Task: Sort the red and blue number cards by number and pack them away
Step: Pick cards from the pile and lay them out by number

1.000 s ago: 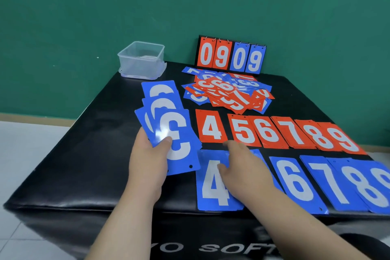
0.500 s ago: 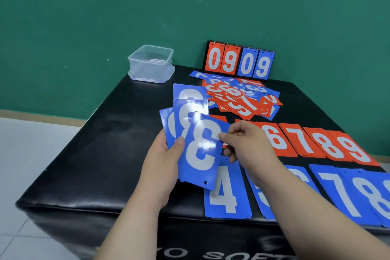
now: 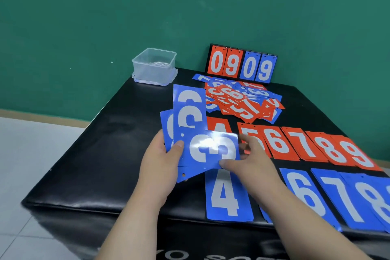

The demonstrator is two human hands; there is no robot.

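My left hand (image 3: 160, 162) grips a fan of blue number cards (image 3: 188, 116) above the black table (image 3: 101, 154). The front card is a blue 3 (image 3: 211, 150), turned sideways. My right hand (image 3: 251, 160) pinches that card's right edge between thumb and fingers. A row of red cards (image 3: 295, 143) numbered 4 to 9 lies flat on the table. Nearer to me lies a row of blue cards; the blue 4 (image 3: 226, 196) shows whole, and my right forearm hides the card next to it. An unsorted pile of red and blue cards (image 3: 242, 101) sits behind the rows.
A clear plastic box (image 3: 155, 66) stands at the table's far left corner. A flip scoreboard (image 3: 241, 63) reading 09 09 stands at the back edge against the green wall. The table's near edge drops to a tiled floor (image 3: 31, 164) on the left.
My right hand came up from the table and took hold of the blue 3. That card has turned from upright to sideways, and the fan has risen and shifted right.
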